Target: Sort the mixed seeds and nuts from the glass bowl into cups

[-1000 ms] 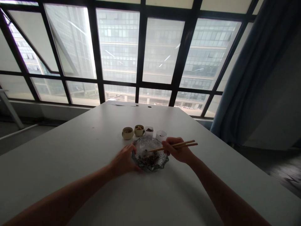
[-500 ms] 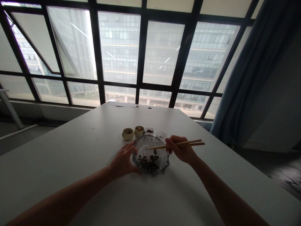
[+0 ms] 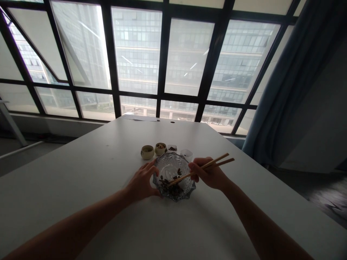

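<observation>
My left hand (image 3: 143, 180) grips the left rim of a clear glass bowl (image 3: 184, 164) with a scalloped edge, thumb low at the near side and fingers on the rim. Dark seed-like pieces (image 3: 176, 189) lie heaped in the near part of the bowl, with a few scattered higher up. My right hand (image 3: 207, 173) is closed round a pair of wooden chopsticks (image 3: 214, 162). Their tips reach down among the dark pieces, and the back ends spread apart to the upper right. Whether the tips pinch a piece I cannot tell.
Behind the bowl stand a greenish cup (image 3: 147, 153), a second one (image 3: 160, 148) with mixed pieces, a small white dish (image 3: 172, 148) with dark bits, and a translucent cup (image 3: 187, 154). Papers (image 3: 141, 118) lie at the far end of the white table (image 3: 103, 162).
The chopstick tips have swung down and toward me, from the bowl's middle into the dark pieces, and their back ends have risen. My left hand keeps its place on the rim.
</observation>
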`<act>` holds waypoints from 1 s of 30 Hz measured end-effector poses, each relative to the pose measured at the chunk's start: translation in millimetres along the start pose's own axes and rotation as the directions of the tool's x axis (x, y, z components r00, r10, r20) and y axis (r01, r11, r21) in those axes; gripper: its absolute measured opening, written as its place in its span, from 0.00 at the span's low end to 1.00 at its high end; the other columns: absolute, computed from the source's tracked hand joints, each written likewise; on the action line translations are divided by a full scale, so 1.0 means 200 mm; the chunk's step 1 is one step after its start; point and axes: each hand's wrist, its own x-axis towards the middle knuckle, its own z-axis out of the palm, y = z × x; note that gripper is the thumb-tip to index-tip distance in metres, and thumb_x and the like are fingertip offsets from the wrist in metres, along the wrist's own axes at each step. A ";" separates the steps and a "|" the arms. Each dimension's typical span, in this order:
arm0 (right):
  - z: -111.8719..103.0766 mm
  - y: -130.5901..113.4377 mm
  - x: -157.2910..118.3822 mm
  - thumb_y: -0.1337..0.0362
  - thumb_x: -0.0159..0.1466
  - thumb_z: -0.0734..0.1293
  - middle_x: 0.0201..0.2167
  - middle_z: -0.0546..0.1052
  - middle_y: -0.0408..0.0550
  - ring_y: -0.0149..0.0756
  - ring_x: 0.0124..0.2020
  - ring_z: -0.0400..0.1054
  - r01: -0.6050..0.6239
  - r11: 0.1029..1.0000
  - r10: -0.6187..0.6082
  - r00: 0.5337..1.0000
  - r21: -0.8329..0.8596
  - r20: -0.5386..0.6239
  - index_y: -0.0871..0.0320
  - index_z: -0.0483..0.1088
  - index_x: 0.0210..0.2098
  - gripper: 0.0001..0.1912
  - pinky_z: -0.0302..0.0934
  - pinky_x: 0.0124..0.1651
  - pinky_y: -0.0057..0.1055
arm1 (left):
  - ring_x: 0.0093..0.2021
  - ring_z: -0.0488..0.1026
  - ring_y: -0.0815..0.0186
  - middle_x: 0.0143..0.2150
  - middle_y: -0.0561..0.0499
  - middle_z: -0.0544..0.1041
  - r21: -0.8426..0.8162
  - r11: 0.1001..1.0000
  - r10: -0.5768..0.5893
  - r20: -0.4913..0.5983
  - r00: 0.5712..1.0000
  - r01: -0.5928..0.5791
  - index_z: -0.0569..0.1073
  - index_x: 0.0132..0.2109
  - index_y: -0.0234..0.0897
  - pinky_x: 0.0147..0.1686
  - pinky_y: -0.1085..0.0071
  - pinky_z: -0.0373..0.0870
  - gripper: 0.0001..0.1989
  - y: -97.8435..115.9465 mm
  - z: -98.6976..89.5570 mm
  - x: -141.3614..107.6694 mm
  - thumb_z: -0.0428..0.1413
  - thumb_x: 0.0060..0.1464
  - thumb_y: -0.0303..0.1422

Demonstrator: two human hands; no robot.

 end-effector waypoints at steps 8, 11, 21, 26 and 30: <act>0.04 -0.03 -0.02 0.48 0.68 0.64 0.16 0.76 0.46 0.32 0.15 0.70 0.050 0.996 -0.045 0.996 -0.068 0.071 0.57 0.71 0.22 0.25 0.63 0.18 0.25 | 0.66 0.65 0.38 0.68 0.31 0.66 -0.001 1.000 0.013 -0.002 1.000 -0.013 0.69 0.37 0.40 0.59 0.45 0.68 0.29 -0.01 0.00 0.00 0.75 0.32 0.45; 0.04 -0.03 -0.02 0.49 0.67 0.67 0.16 0.76 0.46 0.32 0.15 0.69 0.049 0.995 -0.042 0.996 -0.085 0.081 0.57 0.71 0.22 0.23 0.63 0.18 0.25 | 0.67 0.64 0.37 0.68 0.31 0.66 0.000 1.000 0.004 0.000 1.000 -0.004 0.69 0.37 0.40 0.59 0.45 0.68 0.29 0.00 0.00 0.00 0.75 0.32 0.46; 0.05 -0.03 -0.01 0.50 0.66 0.68 0.17 0.77 0.46 0.32 0.17 0.71 0.033 0.998 -0.028 0.996 -0.049 0.083 0.57 0.68 0.22 0.22 0.64 0.19 0.25 | 0.67 0.64 0.37 0.69 0.32 0.66 -0.008 1.000 -0.010 0.007 1.000 0.010 0.69 0.37 0.41 0.59 0.44 0.67 0.30 0.00 0.00 0.01 0.76 0.30 0.43; 0.05 -0.01 -0.01 0.46 0.66 0.67 0.17 0.77 0.45 0.30 0.16 0.70 -0.016 1.000 0.016 0.997 0.007 0.078 0.57 0.67 0.23 0.24 0.62 0.17 0.23 | 0.66 0.65 0.36 0.68 0.31 0.66 -0.009 1.000 -0.010 0.007 1.000 0.010 0.69 0.37 0.41 0.59 0.44 0.68 0.30 -0.01 0.01 0.00 0.76 0.29 0.42; 0.02 0.02 0.00 0.43 0.64 0.69 0.16 0.76 0.45 0.29 0.15 0.69 -0.069 0.995 0.068 0.998 0.068 0.003 0.57 0.65 0.22 0.26 0.60 0.17 0.22 | 0.67 0.64 0.36 0.68 0.30 0.66 -0.009 1.000 -0.023 0.009 1.000 0.023 0.69 0.37 0.41 0.59 0.43 0.68 0.30 -0.01 0.01 0.00 0.76 0.29 0.41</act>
